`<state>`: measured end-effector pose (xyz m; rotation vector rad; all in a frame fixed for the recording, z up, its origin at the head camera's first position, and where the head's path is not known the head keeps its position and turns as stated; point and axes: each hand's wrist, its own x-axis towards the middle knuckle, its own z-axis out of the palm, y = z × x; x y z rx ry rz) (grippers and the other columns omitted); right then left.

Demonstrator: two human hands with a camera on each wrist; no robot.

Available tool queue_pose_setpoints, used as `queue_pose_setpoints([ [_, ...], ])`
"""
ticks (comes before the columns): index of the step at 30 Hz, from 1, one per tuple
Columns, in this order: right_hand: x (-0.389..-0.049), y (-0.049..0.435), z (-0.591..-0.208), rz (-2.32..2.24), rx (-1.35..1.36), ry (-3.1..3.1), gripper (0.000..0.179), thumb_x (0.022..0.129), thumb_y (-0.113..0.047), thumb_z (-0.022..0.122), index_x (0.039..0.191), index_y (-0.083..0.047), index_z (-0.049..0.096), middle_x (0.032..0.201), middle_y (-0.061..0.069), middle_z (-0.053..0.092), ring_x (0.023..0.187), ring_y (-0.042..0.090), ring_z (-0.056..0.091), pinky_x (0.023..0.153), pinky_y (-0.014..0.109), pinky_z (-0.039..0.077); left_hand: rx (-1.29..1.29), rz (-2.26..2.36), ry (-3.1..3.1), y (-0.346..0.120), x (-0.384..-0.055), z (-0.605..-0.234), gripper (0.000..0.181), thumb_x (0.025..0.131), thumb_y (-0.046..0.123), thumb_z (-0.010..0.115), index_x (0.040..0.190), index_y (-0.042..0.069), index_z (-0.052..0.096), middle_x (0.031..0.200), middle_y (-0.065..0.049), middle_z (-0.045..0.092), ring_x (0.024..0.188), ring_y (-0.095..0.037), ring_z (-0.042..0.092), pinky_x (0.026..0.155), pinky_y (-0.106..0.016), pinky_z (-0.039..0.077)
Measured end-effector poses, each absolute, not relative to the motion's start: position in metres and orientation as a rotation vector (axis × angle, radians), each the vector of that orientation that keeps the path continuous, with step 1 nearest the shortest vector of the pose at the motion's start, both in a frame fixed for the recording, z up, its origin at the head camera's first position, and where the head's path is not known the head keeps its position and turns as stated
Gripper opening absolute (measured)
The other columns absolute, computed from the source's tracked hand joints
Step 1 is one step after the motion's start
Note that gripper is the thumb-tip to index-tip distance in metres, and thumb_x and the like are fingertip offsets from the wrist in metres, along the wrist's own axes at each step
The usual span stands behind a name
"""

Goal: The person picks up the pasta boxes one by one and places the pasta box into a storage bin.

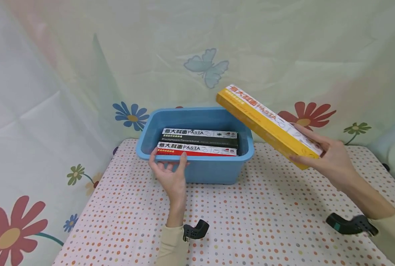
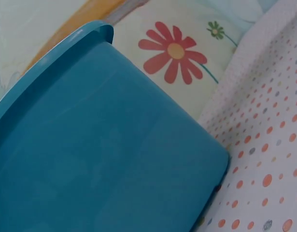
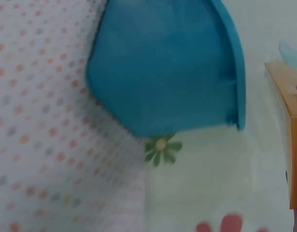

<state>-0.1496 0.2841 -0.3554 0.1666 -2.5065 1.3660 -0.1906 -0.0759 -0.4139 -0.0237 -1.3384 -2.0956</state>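
Right grip: the right hand (image 1: 330,157) holds the yellow pasta box (image 1: 267,123) at its near end, thumb on the printed top face, fingers curled under the lower edge.
Yellow pasta box: long and narrow, tilted, far end raised, in the air above the right rim of the blue tub (image 1: 217,170); white label strip on top, plain yellow side.
Left grip: the left hand (image 1: 170,173) clasps the tub's near rim, thumb and fingers curled over the edge.
Inside the tub: a black pasta box (image 1: 199,137) and a red pasta box (image 1: 197,149) lie flat side by side, the red one nearer.
Bench: the tub stands on a dotted cloth (image 1: 250,221).
Backdrop: a flowered sheet (image 1: 51,92) hangs behind.
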Motion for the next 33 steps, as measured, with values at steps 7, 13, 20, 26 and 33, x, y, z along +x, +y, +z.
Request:
queue_pose_setpoints([
  [7, -0.204, 0.219, -0.312, 1.443, 0.552, -2.528, 0.080, 0.086, -0.005, 0.085, 0.157, -0.013, 0.049, 0.145, 0.017, 0.056, 0.110, 0.019, 0.051, 0.076, 0.013, 0.055, -0.022, -2.112, -1.327, -0.074, -0.190, -0.415, 0.084, 0.088, 0.000, 0.082, 0.155, 0.006, 0.030, 0.139, -0.038, 0.044, 0.093, -0.033, 0.067, 0.070, -0.038, 0.066],
  [13, -0.237, 0.180, -0.300, 1.485, 0.752, -2.649, 0.077, 0.087, -0.007, 0.084, 0.156, -0.015, 0.051, 0.142, 0.012, 0.059, 0.102, 0.022, 0.055, 0.075, 0.021, 0.051, -0.051, -2.106, -1.340, -0.073, -0.191, -0.415, 0.084, 0.089, 0.000, 0.082, 0.155, 0.009, 0.031, 0.140, -0.038, 0.043, 0.094, -0.032, 0.066, 0.070, -0.039, 0.066],
  [20, -0.260, 0.163, -0.305, 1.299, 0.974, -2.823, 0.077, 0.084, -0.009, 0.084, 0.154, -0.004, 0.051, 0.130, 0.017, 0.066, 0.089, 0.025, 0.058, 0.070, 0.025, 0.052, -0.051, -2.079, -1.361, -0.075, -0.190, -0.417, 0.083, 0.090, -0.001, 0.079, 0.156, 0.006, 0.028, 0.142, -0.037, 0.042, 0.097, -0.032, 0.067, 0.072, -0.037, 0.066],
  [26, -0.269, 0.156, -0.315, 1.252, 1.069, -2.874, 0.074, 0.084, -0.007, 0.082, 0.152, -0.001, 0.052, 0.136, 0.018, 0.065, 0.101, 0.026, 0.058, 0.077, 0.029, 0.053, -0.034, -2.067, -1.369, -0.076, -0.189, -0.418, 0.086, 0.089, 0.001, 0.081, 0.156, 0.004, 0.028, 0.140, -0.035, 0.041, 0.086, -0.030, 0.063, 0.070, -0.040, 0.066],
  [33, -0.280, 0.151, -0.315, 1.239, 1.149, -2.867, 0.073, 0.085, -0.009, 0.082, 0.151, 0.001, 0.053, 0.137, 0.019, 0.066, 0.105, 0.026, 0.061, 0.085, 0.033, 0.054, -0.032, -2.064, -1.347, -0.080, -0.188, -0.416, 0.084, 0.090, 0.000, 0.080, 0.156, 0.004, 0.028, 0.139, -0.036, 0.041, 0.082, -0.028, 0.062, 0.070, -0.039, 0.066],
])
